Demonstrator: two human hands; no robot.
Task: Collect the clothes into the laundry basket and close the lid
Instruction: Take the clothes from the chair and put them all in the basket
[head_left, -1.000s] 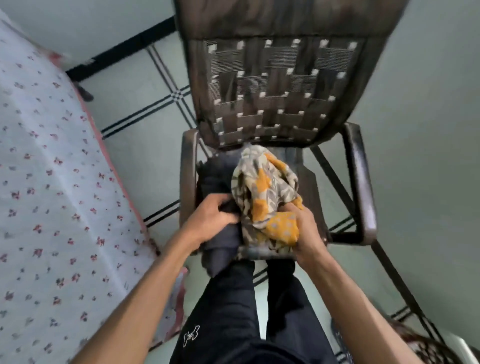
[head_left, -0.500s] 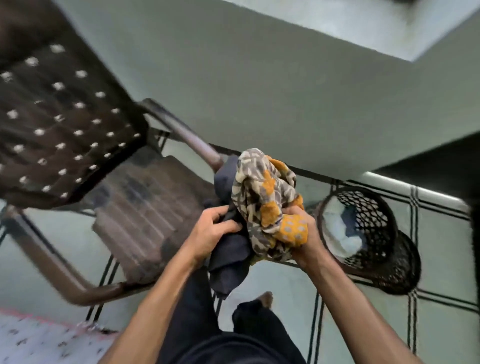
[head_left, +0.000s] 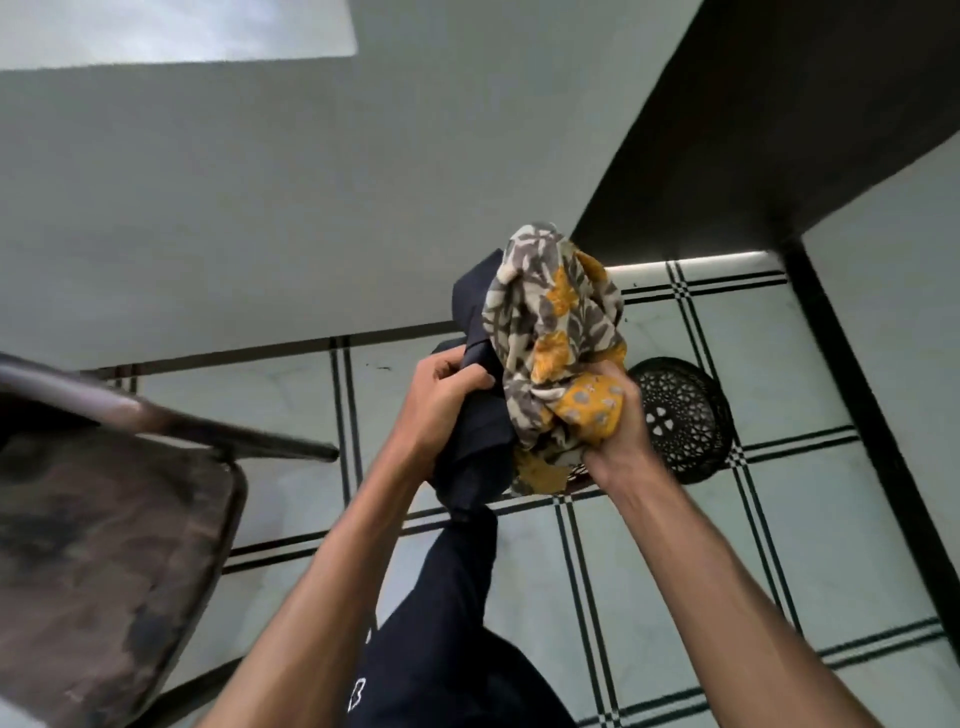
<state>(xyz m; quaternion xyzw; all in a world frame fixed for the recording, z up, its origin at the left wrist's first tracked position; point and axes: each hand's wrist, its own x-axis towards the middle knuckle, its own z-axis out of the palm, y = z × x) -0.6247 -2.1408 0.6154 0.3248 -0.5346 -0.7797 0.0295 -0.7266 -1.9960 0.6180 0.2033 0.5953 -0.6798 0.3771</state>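
I hold a bundle of clothes in both hands above the floor. My left hand (head_left: 444, 397) grips a dark navy garment (head_left: 475, 441), which hangs down a little. My right hand (head_left: 618, 421) clutches a grey, cream and yellow floral cloth (head_left: 556, 332) bunched up beside it. Behind the bundle, on the tiled floor by the wall, stands the black lattice laundry basket; the bundle hides most of it. Its round black lid (head_left: 680, 415) lies open on the floor to the right of my right hand.
A brown chair (head_left: 119, 525) with a metal armrest (head_left: 208, 426) fills the lower left. A dark door or cabinet (head_left: 779, 130) stands at the upper right. My legs in dark trousers (head_left: 447, 639) are below. The floor is pale tile with black lines.
I have turned further right, away from the chair, carrying the bundle. The basket now sits directly behind the clothes and the chair has slid to the left edge.
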